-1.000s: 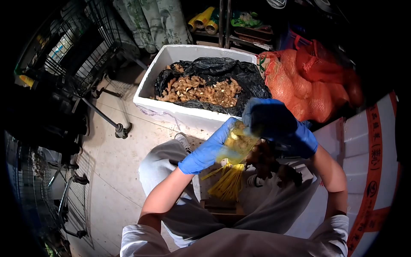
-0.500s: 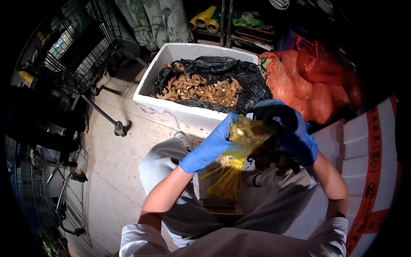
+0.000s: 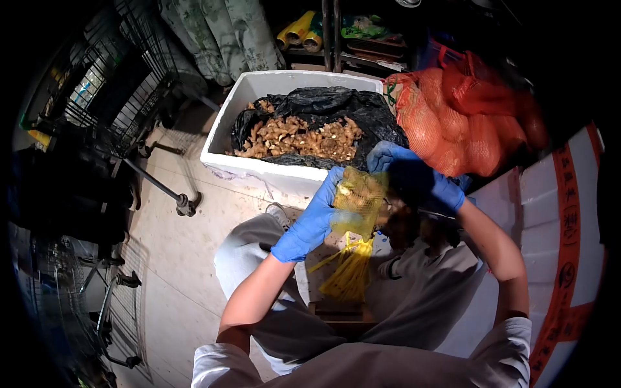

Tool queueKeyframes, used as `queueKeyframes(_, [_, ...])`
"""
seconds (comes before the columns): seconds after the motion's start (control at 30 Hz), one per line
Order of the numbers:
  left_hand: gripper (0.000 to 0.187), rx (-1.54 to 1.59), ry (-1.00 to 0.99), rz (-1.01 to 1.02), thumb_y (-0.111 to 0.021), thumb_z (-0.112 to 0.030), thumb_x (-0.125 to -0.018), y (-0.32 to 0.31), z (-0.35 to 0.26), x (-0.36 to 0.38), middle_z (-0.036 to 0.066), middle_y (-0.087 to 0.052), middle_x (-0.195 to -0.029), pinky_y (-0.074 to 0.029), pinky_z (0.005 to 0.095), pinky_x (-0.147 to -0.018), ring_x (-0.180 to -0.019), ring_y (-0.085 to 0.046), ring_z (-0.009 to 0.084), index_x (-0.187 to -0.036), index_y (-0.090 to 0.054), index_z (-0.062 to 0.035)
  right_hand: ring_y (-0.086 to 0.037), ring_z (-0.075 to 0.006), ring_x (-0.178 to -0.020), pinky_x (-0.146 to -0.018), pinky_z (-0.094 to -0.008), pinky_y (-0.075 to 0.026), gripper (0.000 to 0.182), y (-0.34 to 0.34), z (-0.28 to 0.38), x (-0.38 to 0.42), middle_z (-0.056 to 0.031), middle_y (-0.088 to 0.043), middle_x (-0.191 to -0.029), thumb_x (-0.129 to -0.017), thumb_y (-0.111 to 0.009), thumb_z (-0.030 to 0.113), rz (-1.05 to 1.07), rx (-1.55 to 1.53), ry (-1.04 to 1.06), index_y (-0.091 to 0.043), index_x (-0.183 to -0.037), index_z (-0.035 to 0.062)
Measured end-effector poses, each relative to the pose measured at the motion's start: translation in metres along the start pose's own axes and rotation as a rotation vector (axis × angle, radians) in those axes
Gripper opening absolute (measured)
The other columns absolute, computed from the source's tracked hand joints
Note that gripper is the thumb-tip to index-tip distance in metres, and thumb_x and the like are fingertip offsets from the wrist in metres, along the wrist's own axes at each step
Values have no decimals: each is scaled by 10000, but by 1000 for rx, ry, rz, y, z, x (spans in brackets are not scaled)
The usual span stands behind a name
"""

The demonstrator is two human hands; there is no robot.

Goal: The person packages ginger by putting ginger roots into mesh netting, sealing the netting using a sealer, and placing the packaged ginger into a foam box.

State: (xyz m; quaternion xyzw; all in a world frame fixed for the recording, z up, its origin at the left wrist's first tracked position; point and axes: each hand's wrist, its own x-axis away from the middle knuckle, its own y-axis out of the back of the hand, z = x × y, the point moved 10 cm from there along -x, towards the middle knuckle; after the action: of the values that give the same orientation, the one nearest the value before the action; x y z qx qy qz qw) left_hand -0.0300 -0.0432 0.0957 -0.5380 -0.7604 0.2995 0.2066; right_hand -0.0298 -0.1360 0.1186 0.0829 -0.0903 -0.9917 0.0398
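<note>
My left hand (image 3: 313, 223), in a blue glove, is closed round the side of a yellow mesh bag (image 3: 361, 200) with pieces of ginger in it. My right hand (image 3: 414, 173), also gloved in blue, is at the bag's upper right, its fingertips by the rim; shadow hides much of it, and I cannot make out what it holds. Yellow strips (image 3: 349, 271) hang in a bundle below the bag. Behind the hands, a white foam box (image 3: 217, 139) lined with black plastic (image 3: 323, 98) holds ginger (image 3: 301, 137).
Red mesh sacks (image 3: 453, 119) lie right of the box. A white panel with red tape (image 3: 566, 213) stands at the right. Wire carts (image 3: 123, 97) are at the left on the pale floor (image 3: 168, 252). A shelf with yellow packages (image 3: 301, 29) is at the back.
The mesh bag is more upright and has moved slightly left. My right hand has shifted left and up, its fingers nearer the bag's top. The view has shifted a little.
</note>
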Motion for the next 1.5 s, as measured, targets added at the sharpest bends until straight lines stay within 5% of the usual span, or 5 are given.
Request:
queueKeyframes(0.5, [446,424,-171,-171,-516,-90,-765,53,3,-8,75,-448,-1103,-396,357,-865,-1009,-457,213,-1178,-350,-83,-490,-111,-714,-621,-230,-411,319,-50,-96,69,-67,-504,-870,-814,-403,150,-383,672,128,-433,-1079,-25])
queueKeyframes(0.63, [451,477,-148,-215,-521,-84,-759,70,11,-8,75,-442,-1115,-400,346,-862,-1004,-461,203,-1177,-352,-86,-408,-69,-532,-483,-201,-350,223,-69,-79,65,-15,-484,-666,-819,-394,117,-613,-857,-326,-509,-972,1])
queueKeyframes(0.9, [512,336,-235,-297,-525,-20,-705,71,-8,-5,76,-441,-1117,-389,337,-878,-1007,-462,201,-1180,-347,-87,-370,-61,-454,-427,-192,-320,120,-54,-63,106,33,-393,-568,-801,-466,194,-533,-1159,-355,-497,-752,89])
queueKeyframes(1.33, [499,505,-302,-146,-595,-147,-695,66,-19,-1,71,-481,-1079,-361,378,-904,-1009,-463,227,-1146,-390,-88,-383,-67,-462,-428,-188,-354,128,-29,-82,129,31,-418,-594,-803,-498,197,-714,-1144,-310,-475,-826,73])
queueKeyframes(1.5, [531,478,-272,-63,-629,-167,-672,50,-13,3,80,-492,-1057,-394,389,-867,-975,-484,226,-1142,-394,-86,-511,-167,-794,-683,-280,-429,311,-34,-47,102,-83,-507,-897,-813,-480,181,-596,-313,-169,-422,-1062,3])
